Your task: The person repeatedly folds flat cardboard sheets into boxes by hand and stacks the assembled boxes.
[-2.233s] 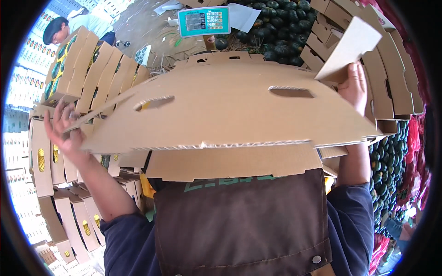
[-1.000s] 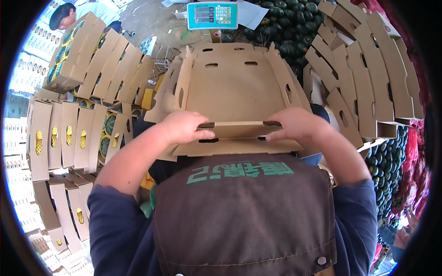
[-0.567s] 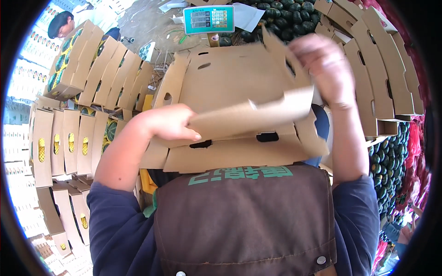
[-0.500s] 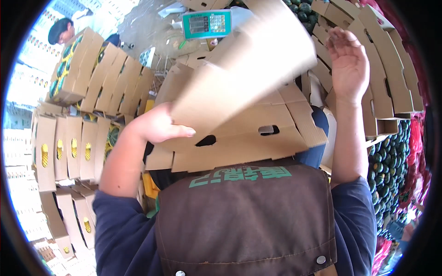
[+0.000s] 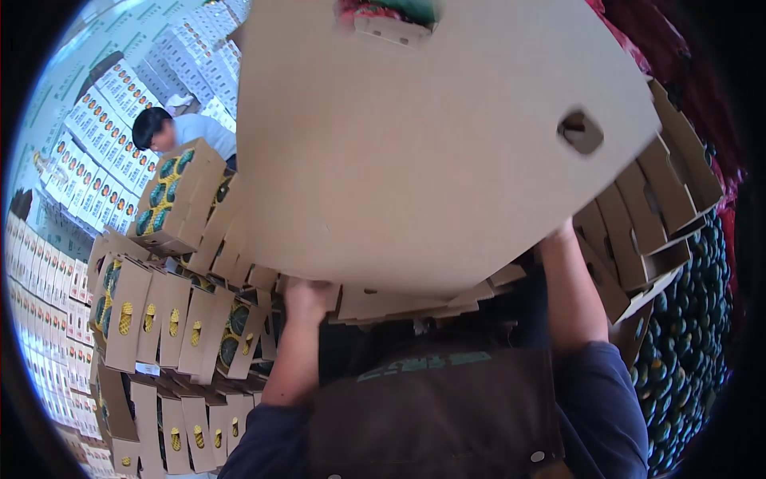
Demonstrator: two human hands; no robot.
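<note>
A large flat brown cardboard sheet (image 5: 431, 136) with a cut-out handle hole fills the upper middle, raised close to the camera. My left hand (image 5: 307, 294) grips its lower left edge from beneath. My right hand is hidden behind the sheet; only my right forearm (image 5: 570, 287) shows, rising to the sheet's lower right edge. Below the sheet lies a partly folded cardboard box (image 5: 415, 302) against my brown apron (image 5: 431, 415).
Stacks of folded printed cardboard boxes (image 5: 171, 319) stand at the left. More brown folded cartons (image 5: 646, 231) line the right. Dark green fruit (image 5: 686, 335) is piled at the far right. Another person (image 5: 179, 132) bends over at the upper left, among white cartons.
The cardboard sheet has swung up from the box on my chest toward the camera and now covers most of the view. My right hand has gone behind it.
</note>
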